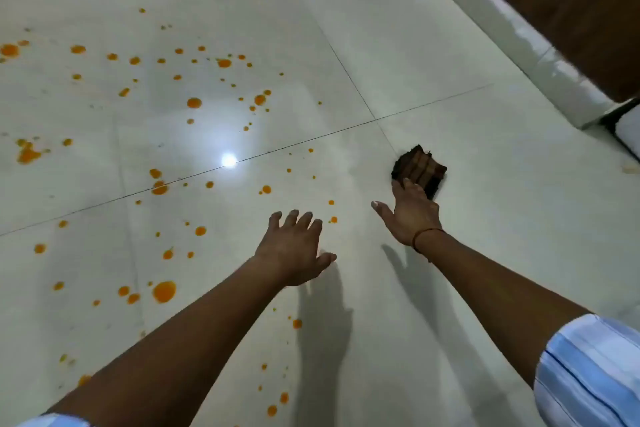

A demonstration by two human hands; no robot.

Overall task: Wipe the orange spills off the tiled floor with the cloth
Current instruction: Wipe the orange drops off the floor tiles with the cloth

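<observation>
Orange spills [164, 291] are scattered in drops and blotches over the left and middle of the pale tiled floor [485, 253], most of them left of the tile seam. Right of them, the left hand [294, 250] is held palm down above the floor with its fingers spread and nothing gripped. Farther right, the right hand [412, 211], a thread band at its wrist, is stretched out with the thumb spread wide and its fingertips laid on the near edge of the dark brown cloth [420, 168], which lies folded on the floor beside the seam.
</observation>
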